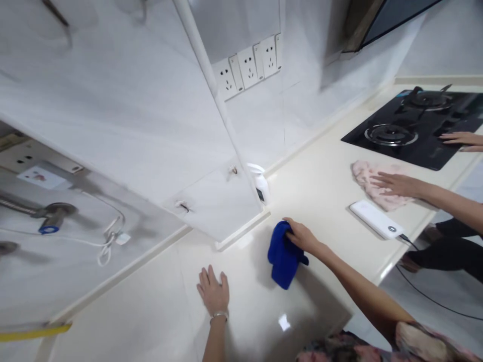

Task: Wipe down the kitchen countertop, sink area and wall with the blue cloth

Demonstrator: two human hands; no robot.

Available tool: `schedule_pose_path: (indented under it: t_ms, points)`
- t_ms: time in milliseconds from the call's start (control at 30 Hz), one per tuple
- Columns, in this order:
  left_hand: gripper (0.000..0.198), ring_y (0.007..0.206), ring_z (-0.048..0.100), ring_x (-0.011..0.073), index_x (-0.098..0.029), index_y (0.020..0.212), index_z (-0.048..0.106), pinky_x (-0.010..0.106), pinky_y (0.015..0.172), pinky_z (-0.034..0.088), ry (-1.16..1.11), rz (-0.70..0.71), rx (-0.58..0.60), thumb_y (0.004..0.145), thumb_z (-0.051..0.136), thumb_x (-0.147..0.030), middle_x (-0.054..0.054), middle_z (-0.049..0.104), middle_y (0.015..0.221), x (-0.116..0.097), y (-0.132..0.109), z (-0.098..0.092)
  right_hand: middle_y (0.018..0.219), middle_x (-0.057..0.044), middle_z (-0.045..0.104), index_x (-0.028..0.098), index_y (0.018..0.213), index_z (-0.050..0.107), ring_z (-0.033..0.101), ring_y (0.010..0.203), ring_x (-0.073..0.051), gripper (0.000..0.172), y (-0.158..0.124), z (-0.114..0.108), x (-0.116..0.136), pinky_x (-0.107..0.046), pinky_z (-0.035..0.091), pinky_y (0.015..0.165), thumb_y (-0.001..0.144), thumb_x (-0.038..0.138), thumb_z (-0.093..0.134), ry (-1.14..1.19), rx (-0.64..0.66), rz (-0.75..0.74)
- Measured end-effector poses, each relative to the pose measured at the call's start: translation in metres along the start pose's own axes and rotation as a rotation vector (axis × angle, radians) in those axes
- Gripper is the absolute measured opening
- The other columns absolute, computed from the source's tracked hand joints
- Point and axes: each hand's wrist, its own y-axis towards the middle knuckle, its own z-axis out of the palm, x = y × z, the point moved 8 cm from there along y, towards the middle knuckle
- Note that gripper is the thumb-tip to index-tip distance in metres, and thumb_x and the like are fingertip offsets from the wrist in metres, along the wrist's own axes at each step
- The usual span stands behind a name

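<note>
My left hand [214, 291] lies flat on the cream countertop [151, 301], fingers spread and nothing in it. A bracelet circles that wrist. In my right hand [304, 236] a blue cloth [284, 259] is gripped by its upper edge; it hangs in folds over the counter, just in front of the tiled corner. Whether the cloth's lower end touches the counter, I cannot tell. Behind the cloth, a white device with a dark panel [260, 186] stands against the wall corner.
A co-worker's hand [402, 185] presses a pink cloth [368, 176] on the counter at right; their other hand [462, 140] rests on the black gas hob [426, 146]. Between us lies a white power bank [375, 219] with a cable. Sockets [249, 68] line the wall.
</note>
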Motion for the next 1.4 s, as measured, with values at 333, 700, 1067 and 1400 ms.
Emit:
schedule_pose_path:
  t_ms: [333, 700, 1067, 1400]
  points:
    - [0.066, 0.158, 0.030, 0.0351, -0.009, 0.154, 0.049, 0.059, 0.129, 0.022, 0.020, -0.026, 0.046, 0.102, 0.035, -0.047, 0.022, 0.037, 0.167, -0.004, 0.000, 0.000, 0.172, -0.013, 0.029, 0.030, 0.160, 0.046, 0.024, 0.153, -0.053, 0.068, -0.044, 0.063, -0.019, -0.080, 0.023, 0.115, 0.096, 0.052, 0.056, -0.442, -0.091, 0.057]
    - [0.069, 0.158, 0.028, 0.0361, -0.007, 0.156, 0.047, 0.059, 0.130, 0.019, 0.006, -0.052, 0.100, 0.101, 0.035, -0.047, 0.022, 0.036, 0.168, -0.012, 0.003, -0.002, 0.165, -0.012, 0.042, 0.016, 0.134, 0.067, 0.020, 0.156, -0.047, 0.051, -0.075, 0.102, 0.034, -0.067, 0.016, 0.126, 0.095, 0.048, 0.060, -0.380, -0.180, -0.257]
    - [0.068, 0.159, 0.026, 0.0385, -0.004, 0.156, 0.046, 0.063, 0.129, 0.019, -0.012, -0.027, 0.094, 0.102, 0.036, -0.045, 0.024, 0.035, 0.167, -0.014, -0.002, 0.000, 0.157, -0.014, 0.052, 0.014, 0.128, 0.070, 0.031, 0.152, -0.043, 0.048, -0.054, 0.011, -0.079, -0.065, 0.026, 0.122, 0.101, 0.046, 0.045, -0.525, -0.516, 0.086]
    - [0.069, 0.162, 0.017, 0.0365, -0.004, 0.159, 0.041, 0.064, 0.130, 0.013, -0.040, -0.054, 0.141, 0.102, 0.035, -0.042, 0.024, 0.029, 0.170, -0.018, -0.006, 0.003, 0.164, -0.030, 0.035, -0.001, 0.149, 0.054, 0.021, 0.153, -0.054, 0.065, 0.036, 0.092, 0.022, -0.077, 0.022, 0.115, 0.097, 0.036, 0.042, -0.560, -0.355, 0.248]
